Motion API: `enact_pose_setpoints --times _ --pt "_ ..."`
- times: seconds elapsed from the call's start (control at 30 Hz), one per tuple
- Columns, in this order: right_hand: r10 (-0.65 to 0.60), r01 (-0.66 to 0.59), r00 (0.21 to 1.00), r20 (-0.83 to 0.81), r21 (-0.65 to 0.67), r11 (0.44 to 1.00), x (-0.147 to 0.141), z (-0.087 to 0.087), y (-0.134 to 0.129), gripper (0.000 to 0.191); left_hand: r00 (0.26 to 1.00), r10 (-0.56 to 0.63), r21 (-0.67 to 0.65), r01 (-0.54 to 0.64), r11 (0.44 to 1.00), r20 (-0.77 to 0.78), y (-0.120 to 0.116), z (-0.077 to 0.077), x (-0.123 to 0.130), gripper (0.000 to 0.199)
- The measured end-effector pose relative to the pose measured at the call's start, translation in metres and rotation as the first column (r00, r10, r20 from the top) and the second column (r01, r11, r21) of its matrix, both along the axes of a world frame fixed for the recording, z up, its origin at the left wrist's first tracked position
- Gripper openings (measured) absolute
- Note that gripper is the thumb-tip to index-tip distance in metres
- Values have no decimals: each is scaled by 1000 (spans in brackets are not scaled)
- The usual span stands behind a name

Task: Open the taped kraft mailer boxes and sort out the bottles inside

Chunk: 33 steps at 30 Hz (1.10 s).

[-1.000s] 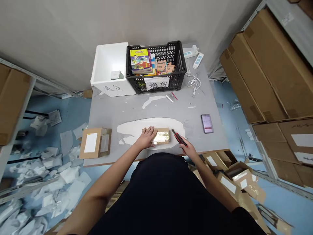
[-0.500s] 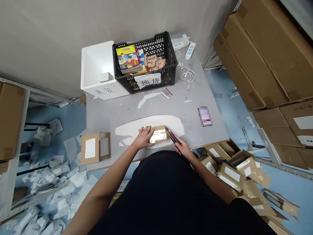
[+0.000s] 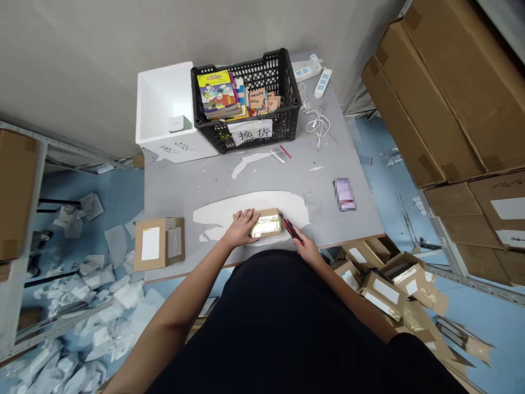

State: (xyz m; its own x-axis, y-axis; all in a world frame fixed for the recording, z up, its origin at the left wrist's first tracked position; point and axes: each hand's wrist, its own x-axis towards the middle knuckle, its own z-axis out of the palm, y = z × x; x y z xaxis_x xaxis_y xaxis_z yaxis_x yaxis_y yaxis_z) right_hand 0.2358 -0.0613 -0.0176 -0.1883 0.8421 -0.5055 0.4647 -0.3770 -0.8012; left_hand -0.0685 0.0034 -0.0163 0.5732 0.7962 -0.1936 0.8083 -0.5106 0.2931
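We seem to be at the opening cut: our left grip (image 3: 241,229), released and flat, pins a kraft-cardboard parcel with gold foil on top (image 3: 266,224) to the grey surface (image 3: 184,202). Our right grip (image 3: 307,250) clenches a red-and-black utility knife (image 3: 292,230), its tip at the parcel's right end. The next move calls for drawing the blade along the edge, fingers clear. Behind, a black plastic crate (image 3: 287,117) holds stacked colourful books (image 3: 217,93), and a white box (image 3: 158,104) holds one small pale packet (image 3: 180,124).
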Motion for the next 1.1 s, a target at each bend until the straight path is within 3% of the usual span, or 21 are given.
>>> enact_pose_setpoints --times 0.47,0.9,1.1 --pt "151 -171 977 152 133 976 -4 5 -6 58 1000 18 5 -18 1000 6 1 -2 1 94" --pt "64 -64 998 14 22 998 -1 4 -12 59 1000 15 22 -15 1000 9 0 -7 0 96" --pt "-13 3 996 -89 -110 994 2 3 -17 61 1000 17 25 -17 1000 5 -1 -8 0 96"
